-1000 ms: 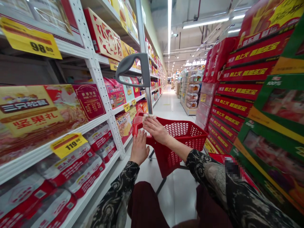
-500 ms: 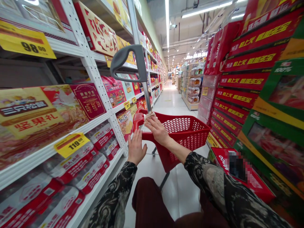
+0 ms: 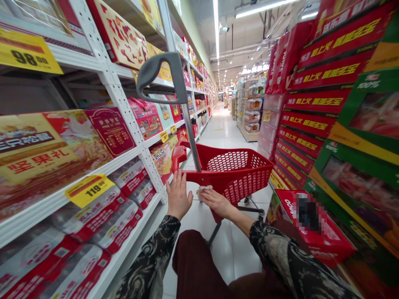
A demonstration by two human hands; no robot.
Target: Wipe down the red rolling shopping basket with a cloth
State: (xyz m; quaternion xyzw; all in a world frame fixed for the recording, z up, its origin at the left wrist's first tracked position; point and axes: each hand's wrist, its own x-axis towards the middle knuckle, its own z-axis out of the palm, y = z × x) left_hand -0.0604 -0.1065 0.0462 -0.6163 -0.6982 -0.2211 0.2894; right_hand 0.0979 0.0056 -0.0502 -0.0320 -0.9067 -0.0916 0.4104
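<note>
My right hand [image 3: 216, 202] presses a crumpled pale cloth [image 3: 204, 191] against the near side of a red plastic shopping trolley basket [image 3: 240, 170]. My left hand [image 3: 178, 195] is raised with its fingers spread and holds nothing. It sits just below the basket's red corner grip [image 3: 178, 158], and I cannot tell whether they touch. A grey metal pole [image 3: 188, 128] rises from the basket to a curved grey handle [image 3: 162, 72]. Patterned black sleeves cover both forearms.
White perforated shelving [image 3: 124, 99] with boxed goods and yellow price tags runs along the left. Red and green carton stacks [image 3: 321, 124] line the right, with a red box [image 3: 314, 228] low beside my right arm. A tiled aisle [image 3: 224, 124] stretches ahead.
My right hand and the cloth have slid down from the top of the pole to the basket's lower near side. My left hand has barely moved, and the view has drifted slightly.
</note>
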